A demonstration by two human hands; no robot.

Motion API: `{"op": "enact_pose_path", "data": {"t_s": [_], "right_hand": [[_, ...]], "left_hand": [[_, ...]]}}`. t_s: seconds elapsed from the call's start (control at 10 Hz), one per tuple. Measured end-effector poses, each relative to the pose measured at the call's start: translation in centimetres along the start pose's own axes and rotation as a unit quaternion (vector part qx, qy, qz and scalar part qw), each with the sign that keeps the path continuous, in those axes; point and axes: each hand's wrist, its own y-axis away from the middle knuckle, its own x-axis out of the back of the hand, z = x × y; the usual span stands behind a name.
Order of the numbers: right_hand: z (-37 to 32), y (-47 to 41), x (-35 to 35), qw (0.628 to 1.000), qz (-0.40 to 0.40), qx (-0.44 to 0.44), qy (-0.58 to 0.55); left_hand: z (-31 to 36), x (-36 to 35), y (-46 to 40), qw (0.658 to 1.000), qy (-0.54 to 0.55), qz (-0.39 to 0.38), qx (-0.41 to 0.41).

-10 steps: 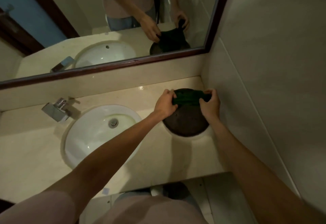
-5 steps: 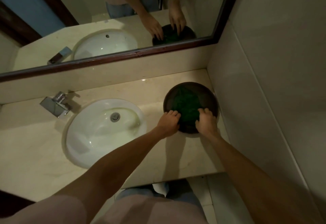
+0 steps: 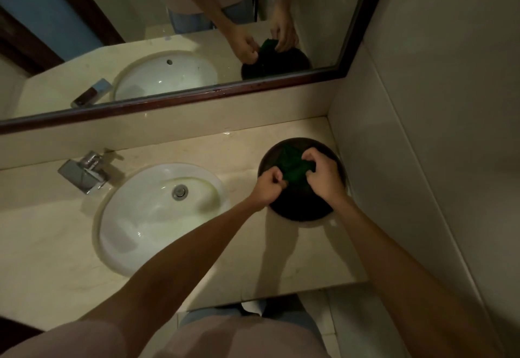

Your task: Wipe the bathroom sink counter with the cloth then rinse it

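Glossy white ceramic sink [image 3: 146, 217], polished chrome metal tap [image 3: 83, 173], smooth cream stone table [image 3: 47, 248] with a wet sheen, soft green cloth [image 3: 292, 167], dark matt bowl [image 3: 304, 211], dark wood-framed mirror [image 3: 197, 98]

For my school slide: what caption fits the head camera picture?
Both hands, left hand and right hand, grip a green cloth in a dark bowl beside the sink.

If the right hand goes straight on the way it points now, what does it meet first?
The right hand points away toward the back wall. It would probably meet the far rim of the dark bowl first; depth is unclear.
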Motion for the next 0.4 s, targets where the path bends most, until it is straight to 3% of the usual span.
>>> {"op": "enact_pose_path", "data": {"t_s": [0.1, 0.2, 0.3, 0.4], "right_hand": [[-0.7, -3.1, -0.5, 0.997, -0.009, 0.012, 0.076], [-0.2, -3.6, -1.9, 0.966, -0.066, -0.035, 0.248], [0.7, -1.4, -4.1, 0.946, -0.096, -0.014, 0.309], [1.6, -0.1, -5.4, 0.942, -0.148, -0.018, 0.301]], "left_hand": [[0.8, 1.1, -1.2, 0.996, 0.003, 0.088, 0.034], [0.4, 1.3, -1.3, 0.970, -0.223, 0.090, 0.021], [-0.9, 0.4, -0.8, 0.909, -0.406, 0.012, -0.091], [-1.7, 0.2, -0.8, 0.857, -0.501, -0.080, -0.091]]}}
